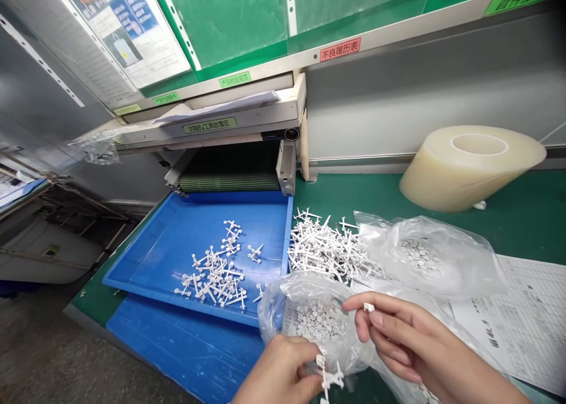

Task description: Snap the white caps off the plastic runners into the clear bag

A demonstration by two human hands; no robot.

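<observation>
At the bottom of the view my left hand (287,371) is closed on a white plastic sprue (328,379), a thin branched piece with small knobs at its ends. To its right, my right hand (411,336) pinches a small white plastic part (368,307) between thumb and fingertips. Just beyond both hands lies a clear plastic bag (276,301) with its mouth open. Inside it are many small white round parts (321,320).
A blue tray (154,239) holding white sprues (216,280) stands below a conveyor end (230,183). Right of it are a pile of white sticks (327,248), a second clear bag (464,262), printed sheets (530,315) and a large tape roll (460,174).
</observation>
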